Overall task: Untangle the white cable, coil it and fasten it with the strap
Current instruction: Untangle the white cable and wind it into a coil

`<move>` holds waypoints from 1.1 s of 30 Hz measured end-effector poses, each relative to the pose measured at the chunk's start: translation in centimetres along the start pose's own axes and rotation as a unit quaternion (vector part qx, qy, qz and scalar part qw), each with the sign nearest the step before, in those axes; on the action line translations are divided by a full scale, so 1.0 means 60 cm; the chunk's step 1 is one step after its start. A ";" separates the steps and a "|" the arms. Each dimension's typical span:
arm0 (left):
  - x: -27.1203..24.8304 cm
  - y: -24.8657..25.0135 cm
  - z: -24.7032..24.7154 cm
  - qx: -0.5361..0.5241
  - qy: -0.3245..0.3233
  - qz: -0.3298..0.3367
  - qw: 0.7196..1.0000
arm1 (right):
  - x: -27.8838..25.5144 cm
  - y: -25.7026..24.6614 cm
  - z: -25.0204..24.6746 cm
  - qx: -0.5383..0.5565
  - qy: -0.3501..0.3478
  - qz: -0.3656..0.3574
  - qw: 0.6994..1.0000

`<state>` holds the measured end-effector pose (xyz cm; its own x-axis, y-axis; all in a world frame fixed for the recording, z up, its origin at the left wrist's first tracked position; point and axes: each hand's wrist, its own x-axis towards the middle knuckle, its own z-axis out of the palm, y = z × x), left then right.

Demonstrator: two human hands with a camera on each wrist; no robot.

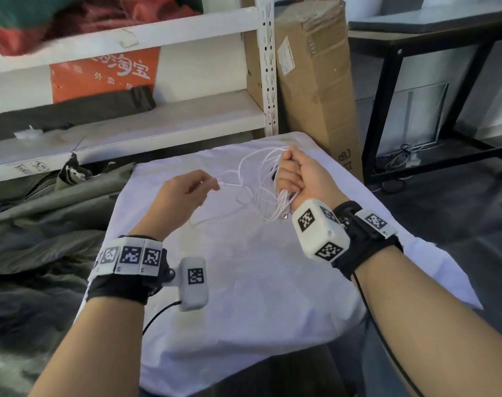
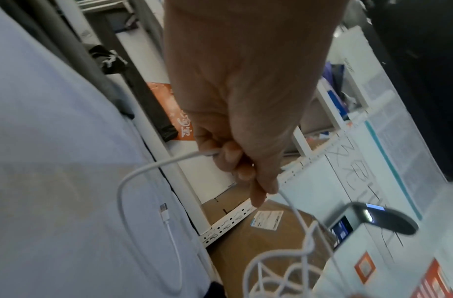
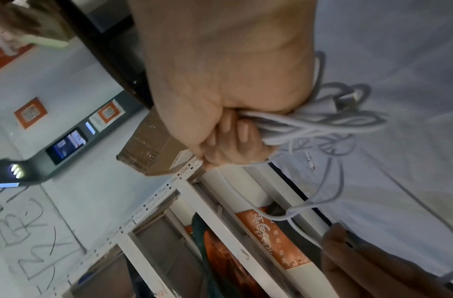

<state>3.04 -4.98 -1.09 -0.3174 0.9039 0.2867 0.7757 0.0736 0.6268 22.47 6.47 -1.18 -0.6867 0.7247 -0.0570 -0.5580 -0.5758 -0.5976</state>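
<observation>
The white cable (image 1: 257, 170) lies partly in loose tangled loops over the white cloth (image 1: 244, 282). My right hand (image 1: 287, 179) is a fist round a bundle of several loops (image 3: 309, 125), held upright above the cloth. One plug (image 3: 348, 100) pokes out of the bundle behind the palm. My left hand (image 1: 212, 183) pinches a single strand (image 2: 169, 161) to the left of the bundle. A free USB plug (image 2: 163, 209) rests on the cloth below that hand. A small dark piece (image 1: 274, 171) shows by the right fingers; whether it is the strap I cannot tell.
A white metal shelf rack (image 1: 158, 124) stands just behind the cloth. A tall cardboard box (image 1: 315, 81) leans at the back right, next to a black table frame (image 1: 387, 96). Olive fabric (image 1: 43, 224) is heaped to the left.
</observation>
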 end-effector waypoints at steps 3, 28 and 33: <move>0.006 -0.021 0.003 -0.120 0.025 -0.070 0.990 | 0.007 -0.005 -0.012 0.035 0.036 -0.034 0.998; 0.012 -0.086 -0.009 -0.007 0.089 -0.218 0.972 | -0.003 0.020 0.004 -0.109 0.090 0.027 0.990; 0.012 -0.001 0.004 -0.005 0.097 -0.063 0.993 | -0.013 0.025 0.017 -0.163 0.083 0.031 0.983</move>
<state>2.86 -4.23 -1.10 -0.5112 0.7892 0.3402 0.7185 0.1752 0.6731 21.69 4.64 -1.23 -0.6140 0.7593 -0.2156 -0.3201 -0.4892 -0.8113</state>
